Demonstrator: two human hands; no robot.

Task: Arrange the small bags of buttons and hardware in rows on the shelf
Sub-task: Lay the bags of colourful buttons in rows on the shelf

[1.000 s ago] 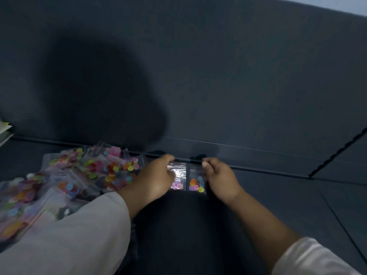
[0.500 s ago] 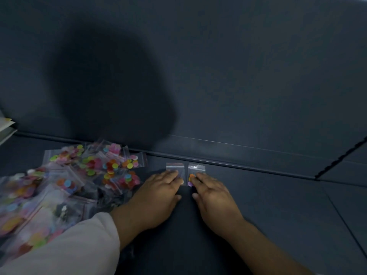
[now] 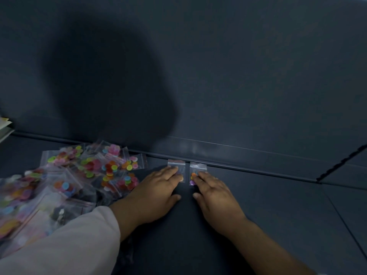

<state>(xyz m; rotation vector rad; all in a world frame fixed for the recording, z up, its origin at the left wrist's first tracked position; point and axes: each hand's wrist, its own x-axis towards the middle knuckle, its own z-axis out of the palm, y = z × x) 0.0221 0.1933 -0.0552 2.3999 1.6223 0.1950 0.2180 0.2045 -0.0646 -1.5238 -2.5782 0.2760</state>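
Grey and dark, the shelf (image 3: 278, 205) fills most of the frame. Two small clear bags lie flat side by side near the middle, close to the back edge, with a thin gap between them. The left hand (image 3: 156, 193) lies flat, its straight fingers pressing on the left bag (image 3: 175, 164). The right hand (image 3: 214, 197) lies flat too, fingers on the right bag (image 3: 197, 166), where orange and purple buttons peek out. Neither hand is curled round anything. At the left of the frame sits a big messy pile of bags (image 3: 79, 175) full of bright buttons. The job looks only just begun: two bags start a row, and the whole pile waits.
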